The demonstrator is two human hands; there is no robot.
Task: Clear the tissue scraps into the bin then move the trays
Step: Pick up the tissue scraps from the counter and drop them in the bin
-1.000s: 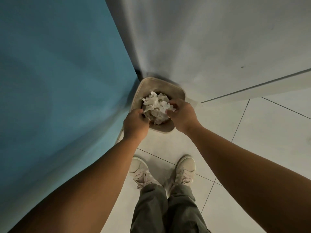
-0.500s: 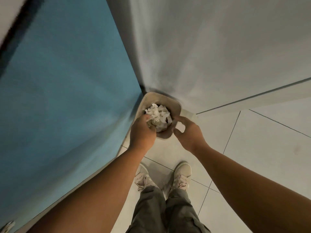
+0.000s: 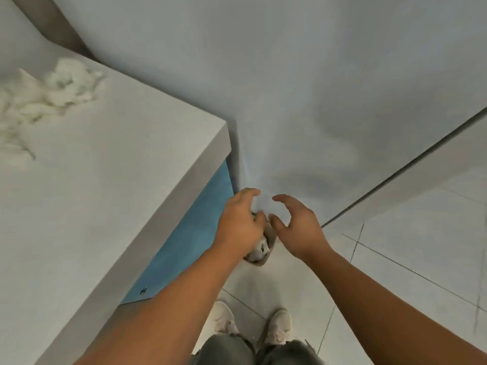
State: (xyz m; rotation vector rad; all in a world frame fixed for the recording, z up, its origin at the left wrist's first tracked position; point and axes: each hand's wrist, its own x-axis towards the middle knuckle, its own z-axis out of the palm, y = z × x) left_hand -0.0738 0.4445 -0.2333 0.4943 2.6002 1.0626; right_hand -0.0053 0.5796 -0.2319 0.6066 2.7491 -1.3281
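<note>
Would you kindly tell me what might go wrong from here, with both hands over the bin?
1. The tissue in the bin appears close to its rim, so the scraps on the table may not fit and could spill onto the floor.
2. Those scraps lie loose and spread out; carried by hand, bits might drop on the way.
3. The left hand hides most of the bin, so a drop could miss.

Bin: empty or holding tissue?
Not empty: white crumpled tissue shows inside the bin, beneath the left hand. How full cannot tell; the hand hides most.
</note>
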